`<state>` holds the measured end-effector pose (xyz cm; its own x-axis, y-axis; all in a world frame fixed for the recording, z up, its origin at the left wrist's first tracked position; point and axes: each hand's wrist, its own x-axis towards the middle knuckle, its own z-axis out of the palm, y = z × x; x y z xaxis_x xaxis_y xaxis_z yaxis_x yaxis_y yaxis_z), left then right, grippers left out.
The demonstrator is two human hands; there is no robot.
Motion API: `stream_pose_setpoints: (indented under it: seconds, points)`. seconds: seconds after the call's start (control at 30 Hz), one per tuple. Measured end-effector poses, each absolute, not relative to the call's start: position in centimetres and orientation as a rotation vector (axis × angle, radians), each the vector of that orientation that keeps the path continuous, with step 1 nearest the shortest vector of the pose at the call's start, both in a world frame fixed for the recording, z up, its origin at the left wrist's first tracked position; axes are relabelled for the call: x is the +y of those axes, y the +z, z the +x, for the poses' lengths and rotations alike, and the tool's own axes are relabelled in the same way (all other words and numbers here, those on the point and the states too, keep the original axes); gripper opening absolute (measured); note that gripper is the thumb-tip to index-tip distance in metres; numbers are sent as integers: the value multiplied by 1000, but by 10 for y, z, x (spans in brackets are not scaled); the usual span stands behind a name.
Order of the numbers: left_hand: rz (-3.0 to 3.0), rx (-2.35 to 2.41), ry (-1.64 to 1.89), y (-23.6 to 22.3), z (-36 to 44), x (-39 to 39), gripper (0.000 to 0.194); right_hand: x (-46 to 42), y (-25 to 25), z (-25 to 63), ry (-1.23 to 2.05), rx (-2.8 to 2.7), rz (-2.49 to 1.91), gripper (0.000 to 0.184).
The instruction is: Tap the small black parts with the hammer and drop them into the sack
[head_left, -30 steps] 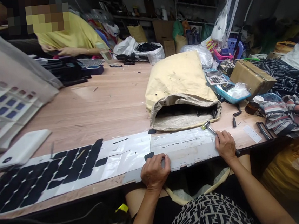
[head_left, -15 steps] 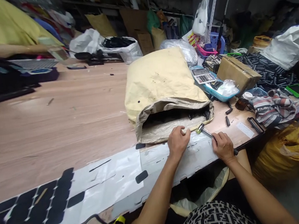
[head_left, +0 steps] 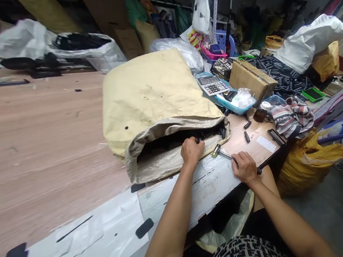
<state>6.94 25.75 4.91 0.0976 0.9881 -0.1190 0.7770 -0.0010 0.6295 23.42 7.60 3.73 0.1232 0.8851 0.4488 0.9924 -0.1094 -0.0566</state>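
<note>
My left hand (head_left: pixel 191 151) reaches into the open mouth of a large tan paper sack (head_left: pixel 150 94) lying on the wooden table (head_left: pixel 38 129). Its fingers curl among small black parts inside; what they grip is hidden. My right hand (head_left: pixel 244 168) rests at the table's front edge, closed round the handle of a small hammer (head_left: pixel 219 151) whose head lies on a white backing sheet (head_left: pixel 114 223). One small black pad (head_left: pixel 144 228) sits on that sheet.
Right of the sack are a calculator (head_left: pixel 212 85) on a blue tray, a cardboard box (head_left: pixel 252 79), a striped cloth (head_left: pixel 291 116) and loose black pieces. White bags stand at the back. A yellow sack (head_left: pixel 310 155) sits on the floor at right.
My left hand left the black pad on the white sheet and moved up and right into the sack's mouth. My view swung right. My right hand kept the hammer.
</note>
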Motion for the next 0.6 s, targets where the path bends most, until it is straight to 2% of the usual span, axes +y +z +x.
stream_pose_setpoints:
  seconds: [0.2,0.37,0.6]
  points:
    - [1894,1447,710,39,19,189,18,78,36,238,-458,-1853,-2044,18]
    - [1912,1263,867,20,11,130,18,82,35,242,-445,-1875,-2034,22]
    - [1951,1352,845,20,18,128,17,83,37,258,-133,-1822,-2024,33]
